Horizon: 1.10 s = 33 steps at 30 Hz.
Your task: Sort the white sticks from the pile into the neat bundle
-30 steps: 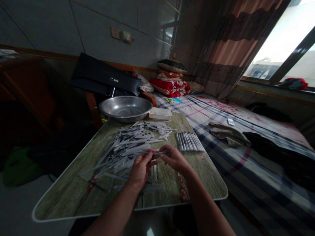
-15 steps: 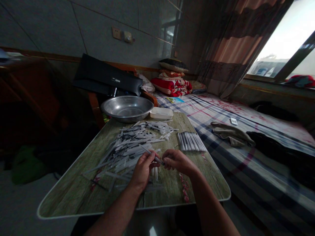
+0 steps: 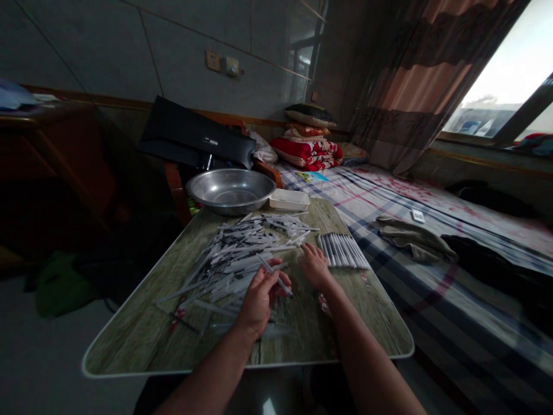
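Observation:
A loose heap of thin white and grey sticks [image 3: 242, 253] covers the middle of a small wood-patterned table [image 3: 129, 340]. My left hand [image 3: 259, 300] is closed on one thin stick [image 3: 276, 276], held slanted above the near side of the heap. My right hand [image 3: 314, 266] reaches forward with fingers stretched out, its tips touching the table beside a neat row of white sticks [image 3: 343, 251] laid side by side at the right. Several more sticks lie under my left hand.
A metal basin [image 3: 231, 190] and a white plastic tray [image 3: 289, 199] stand at the table's far end. A chair with a black bag [image 3: 194, 138] stands behind. On the right is a bed [image 3: 432, 230] with a checked sheet, crumpled cloth [image 3: 415, 239] and folded quilts [image 3: 309, 151].
My right hand has let go of the stick and moved forward toward the neat row. My left hand keeps the stick, now tilted. The camera has shifted slightly.

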{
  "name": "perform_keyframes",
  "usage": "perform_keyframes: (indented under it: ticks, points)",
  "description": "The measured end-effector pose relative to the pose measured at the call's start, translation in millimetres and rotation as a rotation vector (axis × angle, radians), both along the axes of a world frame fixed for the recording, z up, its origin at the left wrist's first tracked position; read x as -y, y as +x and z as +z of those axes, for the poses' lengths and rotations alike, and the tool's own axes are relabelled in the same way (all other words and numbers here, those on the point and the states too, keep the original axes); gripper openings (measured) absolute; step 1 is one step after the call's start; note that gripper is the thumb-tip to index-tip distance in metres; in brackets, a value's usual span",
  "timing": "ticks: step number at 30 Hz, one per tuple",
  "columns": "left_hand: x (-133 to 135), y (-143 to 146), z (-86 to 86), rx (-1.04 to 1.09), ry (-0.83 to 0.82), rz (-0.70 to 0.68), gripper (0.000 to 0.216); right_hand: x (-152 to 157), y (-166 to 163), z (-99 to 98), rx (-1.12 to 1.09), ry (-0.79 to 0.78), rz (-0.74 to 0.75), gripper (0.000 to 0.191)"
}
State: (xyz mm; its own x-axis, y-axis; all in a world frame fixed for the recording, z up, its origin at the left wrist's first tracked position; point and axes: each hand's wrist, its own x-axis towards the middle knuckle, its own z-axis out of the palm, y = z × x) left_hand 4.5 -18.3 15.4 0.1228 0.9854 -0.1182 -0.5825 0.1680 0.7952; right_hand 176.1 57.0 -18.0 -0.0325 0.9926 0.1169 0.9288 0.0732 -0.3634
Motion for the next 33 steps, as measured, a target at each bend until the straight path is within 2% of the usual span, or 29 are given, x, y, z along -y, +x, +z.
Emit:
perform_keyframes:
  ticks: [6,11,19,22,27,33]
  points:
    - [3,2,-0.7,-0.024,0.023,-0.049,0.039,-2,-9,-13.1,0.113,-0.060,-0.016,0.057]
    - [3,2,-2.1,-0.059,0.042,-0.092,0.040,-2,-9,-11.8,0.118,-0.053,-0.009,0.055]
    - [3,1,-1.2,-0.055,0.043,-0.095,0.038,-1,-9,-10.2,0.087,0.057,-0.047,0.042]
    - [3,1,-0.1,-0.053,0.040,-0.093,0.038,-2,-9,-11.6,0.083,0.078,-0.036,0.046]
    - [4,2,-1.0,-0.059,0.041,-0.092,0.037,-2,-11,-17.8,0.131,0.018,0.029,0.055]
    - [4,1,-1.7,-0.088,0.038,-0.137,0.034,3,-10,-11.4,0.106,0.056,0.045,0.051]
